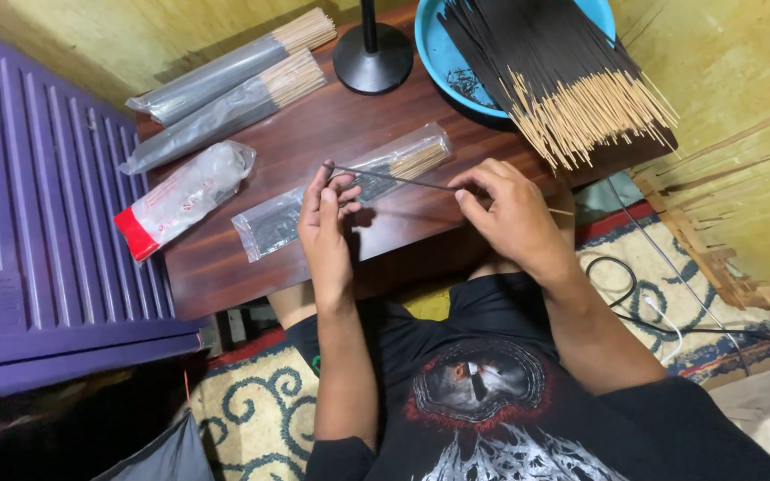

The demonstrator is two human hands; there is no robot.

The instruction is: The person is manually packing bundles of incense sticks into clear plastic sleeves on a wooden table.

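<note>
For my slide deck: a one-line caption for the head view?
Both hands, left hand and right hand, hold a thin incense stick above a clear packet.

The blue basin (430, 53) and black stand (372, 53) are cut off by the top edge.

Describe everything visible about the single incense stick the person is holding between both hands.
The incense stick is thin and straight, dark-coated along the length that shows. It is held nearly level, slightly tilted, just above the brown wooden table. The left hand pinches its left tip between the fingertips; the right hand grips it further along. A pale bare end pokes out past the right hand. Under it lies a clear plastic packet of sticks; whether they touch is unclear.
</note>
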